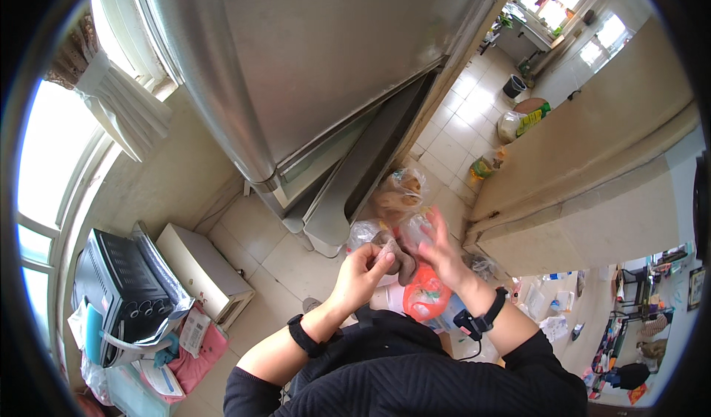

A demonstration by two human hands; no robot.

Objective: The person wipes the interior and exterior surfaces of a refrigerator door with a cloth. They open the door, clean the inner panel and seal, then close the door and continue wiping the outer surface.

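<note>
Between its thumb and fingers, my left hand (pixel 366 272) pinches a grey-brown cloth piece (pixel 402 264) that looks like a sock. The cloth hangs down from the grip in folds. To its right, my right hand (pixel 444 250) is raised with the fingers apart, blurred and holding nothing. Below and behind both hands lie several plastic bags: a red bag (pixel 426 296), a clear bag (pixel 365 232) and another clear bag (pixel 408 183) with brownish contents. My forearms and the cloth hide parts of the bags.
A steel refrigerator (pixel 333 56) stands in front, its lower part (pixel 355 167) angled outward. At left, a black toaster oven (pixel 128 300) sits near a white cabinet (pixel 200 267). A wall end (pixel 555 178) rises at right. A black bin (pixel 514 86) and bagged goods (pixel 511 125) stand beyond.
</note>
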